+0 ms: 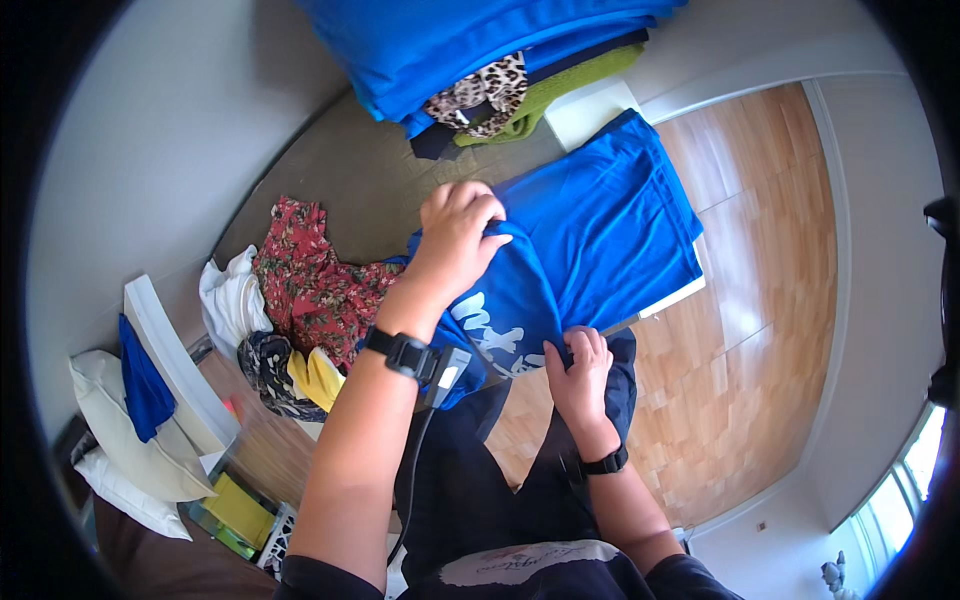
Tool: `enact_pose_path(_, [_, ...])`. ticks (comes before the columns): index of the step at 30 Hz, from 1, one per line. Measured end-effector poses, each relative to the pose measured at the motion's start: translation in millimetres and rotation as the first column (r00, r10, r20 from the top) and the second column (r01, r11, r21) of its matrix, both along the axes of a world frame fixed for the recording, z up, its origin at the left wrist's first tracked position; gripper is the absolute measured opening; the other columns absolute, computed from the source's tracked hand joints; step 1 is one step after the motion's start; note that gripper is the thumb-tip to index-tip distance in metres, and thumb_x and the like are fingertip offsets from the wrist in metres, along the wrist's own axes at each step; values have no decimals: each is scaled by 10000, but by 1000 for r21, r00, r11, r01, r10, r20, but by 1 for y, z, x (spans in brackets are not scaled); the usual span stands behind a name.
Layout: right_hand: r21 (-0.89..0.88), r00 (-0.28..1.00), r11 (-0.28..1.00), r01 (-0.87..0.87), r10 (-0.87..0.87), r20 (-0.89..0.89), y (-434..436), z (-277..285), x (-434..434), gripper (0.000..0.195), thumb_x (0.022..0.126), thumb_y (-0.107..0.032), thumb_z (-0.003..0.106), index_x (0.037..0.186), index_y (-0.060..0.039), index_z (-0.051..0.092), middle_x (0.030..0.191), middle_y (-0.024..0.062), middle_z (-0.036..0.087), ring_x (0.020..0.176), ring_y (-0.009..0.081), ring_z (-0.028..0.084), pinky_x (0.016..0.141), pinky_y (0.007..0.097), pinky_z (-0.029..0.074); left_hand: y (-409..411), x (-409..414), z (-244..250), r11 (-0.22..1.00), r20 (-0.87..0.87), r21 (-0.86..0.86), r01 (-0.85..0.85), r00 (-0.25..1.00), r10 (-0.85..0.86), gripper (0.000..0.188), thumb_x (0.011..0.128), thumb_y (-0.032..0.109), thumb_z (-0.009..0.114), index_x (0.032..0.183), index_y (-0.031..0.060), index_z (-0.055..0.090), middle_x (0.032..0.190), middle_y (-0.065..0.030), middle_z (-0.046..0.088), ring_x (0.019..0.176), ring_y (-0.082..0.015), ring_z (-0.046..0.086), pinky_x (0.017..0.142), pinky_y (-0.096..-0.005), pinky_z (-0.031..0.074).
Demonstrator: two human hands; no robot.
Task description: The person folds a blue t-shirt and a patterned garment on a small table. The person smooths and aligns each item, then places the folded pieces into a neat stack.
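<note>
A blue garment (607, 225) with white printed characters lies across a low surface in front of me, part of it turned over on itself. My left hand (463, 221) pinches the folded edge near the garment's middle, thumb and fingers closed on the cloth. Lower right, my right hand (581, 367) grips the near edge of the same garment beside the print. The far part of the blue cloth lies fairly flat with several creases. Some of it, left of my left wrist, is bunched and partly hidden by my arm.
Beyond my hands stands a stack of folded clothes (480, 52), with a leopard-print piece and a green one (577, 90). A red floral garment (315, 277), a white cloth (232, 296) and a yellow cloth (316, 377) lie to the left. Wooden flooring (750, 300) extends to the right.
</note>
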State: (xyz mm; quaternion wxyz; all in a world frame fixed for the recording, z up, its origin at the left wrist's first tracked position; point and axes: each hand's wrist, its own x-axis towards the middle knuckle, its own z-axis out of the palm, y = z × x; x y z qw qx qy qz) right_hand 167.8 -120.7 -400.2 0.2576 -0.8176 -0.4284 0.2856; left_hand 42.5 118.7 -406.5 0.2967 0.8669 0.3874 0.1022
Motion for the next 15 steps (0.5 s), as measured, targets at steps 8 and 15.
enact_pose_path(8, [-74,971,988,133,-145,-192,1,0,27,189,927,-102,765,1003,-35,605,806,190,702,739,382,706,627,435,533,7,5,8,999,-3,-25,-46,999,46,259,933,203,767,1143,122,638,1114,-96,692,1110,-313,608,1032,-455,397])
enact_pose_path(15, [-190,963,964,184,-215,-161,6,-6,32,234,907,-118,789,1013,-37,596,837,151,679,731,341,678,638,397,538,4,12,-16,993,26,67,-95,995,93,392,931,236,777,1286,126,655,1177,-86,706,1152,-319,610,1048,-462,413])
